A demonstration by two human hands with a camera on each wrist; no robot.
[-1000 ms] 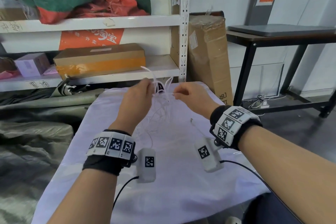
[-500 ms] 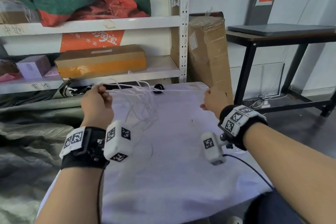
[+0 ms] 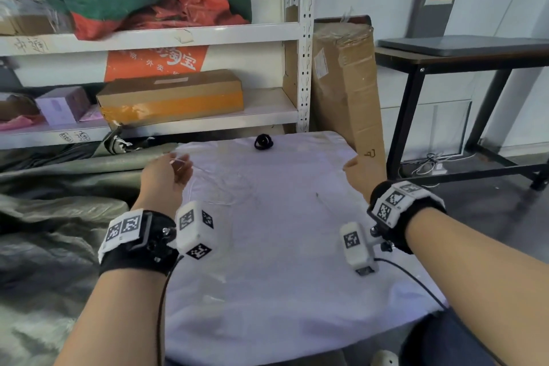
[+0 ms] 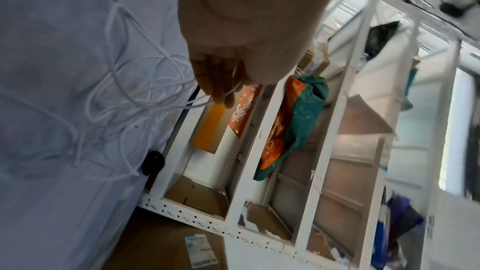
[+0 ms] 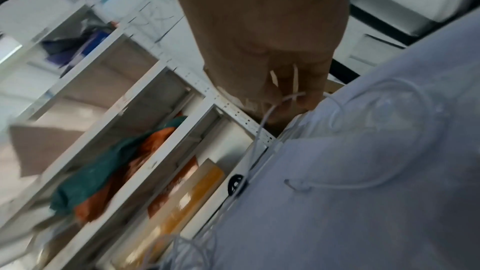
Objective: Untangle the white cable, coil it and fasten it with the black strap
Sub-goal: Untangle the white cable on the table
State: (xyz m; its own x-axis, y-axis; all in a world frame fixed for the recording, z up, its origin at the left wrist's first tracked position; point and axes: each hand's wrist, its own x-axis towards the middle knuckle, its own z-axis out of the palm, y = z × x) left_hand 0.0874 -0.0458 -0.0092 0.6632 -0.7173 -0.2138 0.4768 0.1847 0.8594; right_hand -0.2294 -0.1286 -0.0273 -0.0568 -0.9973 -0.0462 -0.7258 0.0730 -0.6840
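Note:
The thin white cable [image 3: 221, 187] lies in slack, crossing loops on the white cloth of the table [image 3: 282, 276]. My left hand [image 3: 170, 168] hovers at the cloth's left edge and holds a strand in its curled fingers; in the left wrist view the cable [image 4: 116, 89] runs into those fingers [image 4: 221, 87]. My right hand [image 3: 358, 171] is at the right edge, and its curled fingers [image 5: 293, 93] grip another strand of the cable [image 5: 389, 151]. The black strap [image 3: 263, 142] lies rolled at the far edge of the cloth, between the hands and apart from both.
A white metal shelf [image 3: 304, 53] with a long cardboard box [image 3: 169, 98] stands behind the table. A tall cardboard box [image 3: 346, 92] leans at the back right beside a black table [image 3: 463, 56]. Grey-green tarpaulin [image 3: 59, 217] lies to the left.
My hands, close together and raised with the tangle a second ago, pulled wide apart and have now dropped lower. The cable went from stretched between them to slack on the cloth.

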